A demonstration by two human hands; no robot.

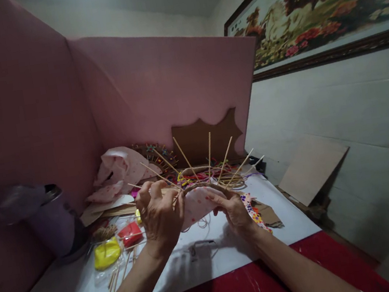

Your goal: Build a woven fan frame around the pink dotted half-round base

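A pale pink spotted cloth piece (198, 205) hangs above the white table, with a curved brown rim along its top. Several thin wooden sticks (210, 151) fan upward and outward from that rim. My left hand (161, 214) is closed at the rim's left end, its fingers bent, and partly hides the sticks there. On the right, my right hand (233, 209) pinches the cloth and rim, thumb in front of the cloth.
Yellow (107, 253) and red packets (130, 233) and loose sticks lie left on the white sheet (226, 258). A purple container (54, 220) stands far left. Pink cloth (120, 164), coloured cords and brown cardboard (204, 139) are behind; patterned scraps (253, 210) lie right.
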